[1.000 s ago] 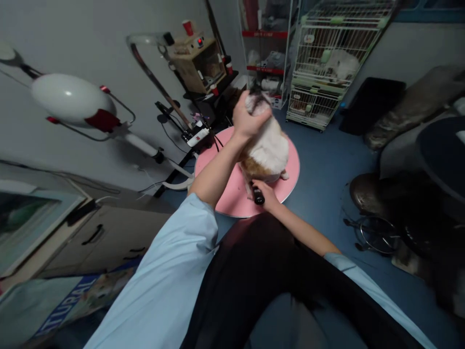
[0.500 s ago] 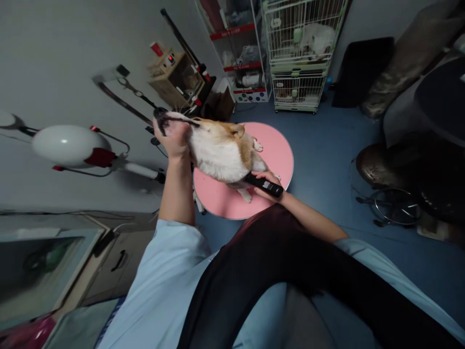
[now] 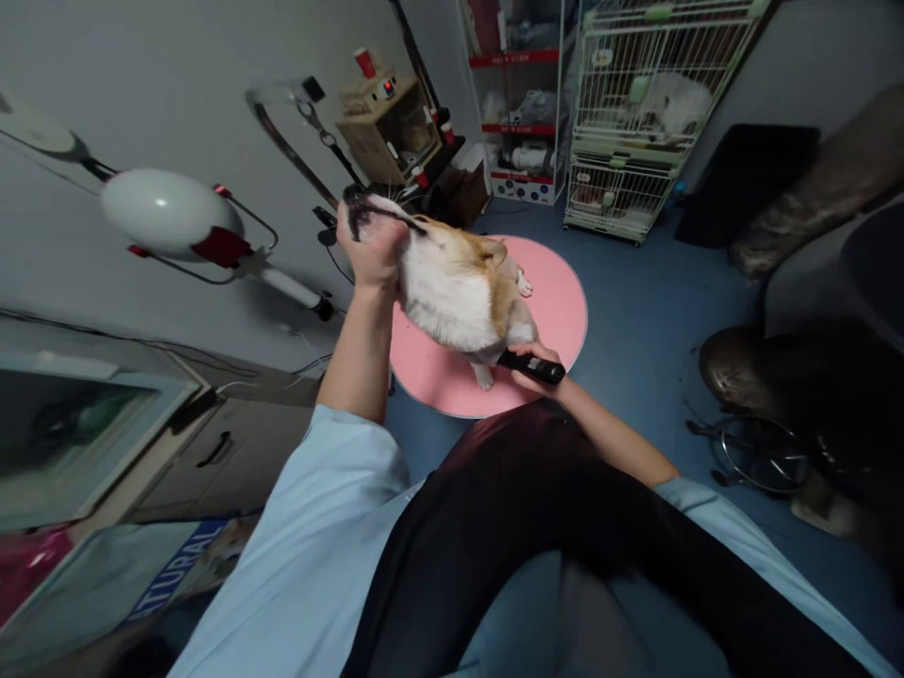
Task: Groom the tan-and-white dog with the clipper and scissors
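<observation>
A tan and white dog [image 3: 452,282] is on a round pink grooming table [image 3: 430,381], its head tipped up and its muzzle toward the upper left. My left hand [image 3: 373,250] is closed around the dog's muzzle and lower jaw from below. In my right hand [image 3: 540,363] lies a black hair clipper [image 3: 533,365], its front end against the dog's lower chest or shoulder. The clipper's blade is hidden by the fur. One white front paw [image 3: 484,377] rests on the pink top near the clipper.
A grooming arm [image 3: 282,146] with a strap stands behind the dog's head. To the left is a white rounded dryer [image 3: 166,215] on a stand. Stacked cages [image 3: 621,141], one with a white animal, and a shelf [image 3: 519,127] are at the back. A wheeled stool [image 3: 755,452] stands right.
The camera view has swung, so the room sits further right and the dog lower right. My left hand still holds the muzzle; the clipper stays at the chest, turned slightly flatter.
</observation>
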The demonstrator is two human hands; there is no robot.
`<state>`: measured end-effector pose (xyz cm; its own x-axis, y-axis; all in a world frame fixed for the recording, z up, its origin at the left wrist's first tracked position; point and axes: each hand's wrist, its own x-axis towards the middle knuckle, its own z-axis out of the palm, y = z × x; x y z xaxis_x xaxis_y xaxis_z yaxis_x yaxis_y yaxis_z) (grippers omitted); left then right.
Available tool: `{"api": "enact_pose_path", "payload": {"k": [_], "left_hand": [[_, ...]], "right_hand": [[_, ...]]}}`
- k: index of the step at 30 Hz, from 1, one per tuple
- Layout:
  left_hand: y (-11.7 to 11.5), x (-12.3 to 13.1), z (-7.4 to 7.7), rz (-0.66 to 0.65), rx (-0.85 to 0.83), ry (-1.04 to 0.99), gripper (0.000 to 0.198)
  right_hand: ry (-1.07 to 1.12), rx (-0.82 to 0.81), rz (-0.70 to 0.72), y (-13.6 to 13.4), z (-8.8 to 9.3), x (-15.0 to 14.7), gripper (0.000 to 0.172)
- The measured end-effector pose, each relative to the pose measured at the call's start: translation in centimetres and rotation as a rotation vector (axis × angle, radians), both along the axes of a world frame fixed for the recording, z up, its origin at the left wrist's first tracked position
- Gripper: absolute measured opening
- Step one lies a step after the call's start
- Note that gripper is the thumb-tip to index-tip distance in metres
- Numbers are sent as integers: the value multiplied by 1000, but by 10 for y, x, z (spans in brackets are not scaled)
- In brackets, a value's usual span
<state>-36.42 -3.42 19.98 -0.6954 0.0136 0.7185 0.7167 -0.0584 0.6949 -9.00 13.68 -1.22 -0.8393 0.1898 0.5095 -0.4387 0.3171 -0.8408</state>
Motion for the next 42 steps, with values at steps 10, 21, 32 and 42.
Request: {"api": "enact_pose_path", "payload": {"k": [10,21,32,42], "left_hand": [[16,13,1,-77,16,-6,82],[26,12,5,-114,50,-13,88],[15,29,10,-18,76,-108,59],[10,22,8,-19,146,-96,49]], "right_hand": [[9,18,-52,0,3,2,30],[23,140,-120,37,27,-11,32],[-16,267,89,57,47,-11,32],[-22,130,149,78,68,-23,42]]}}
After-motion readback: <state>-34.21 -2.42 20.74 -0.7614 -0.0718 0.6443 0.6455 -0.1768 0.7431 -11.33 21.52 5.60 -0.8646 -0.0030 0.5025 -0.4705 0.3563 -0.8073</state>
